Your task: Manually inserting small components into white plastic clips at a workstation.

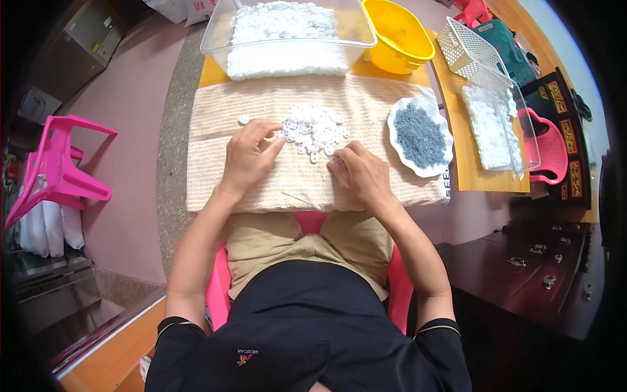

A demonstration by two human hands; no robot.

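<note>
A loose pile of small white plastic pieces, some with a dark hole, lies mid-cloth between my hands. My left hand is at the pile's left edge, thumb and forefinger pinched on one small white piece. Just beyond its knuckles a single white piece lies apart. At the pile's near right edge, my right hand rests with its fingers curled and pressed together; whatever is at its fingertips is too small to make out. To the right, a white scalloped dish holds many small grey metal-looking pins.
A beige striped cloth covers the table. Behind it stand a clear bin full of white pieces and a yellow basin. On the right are another clear tub and a white perforated basket. A pink stool stands left.
</note>
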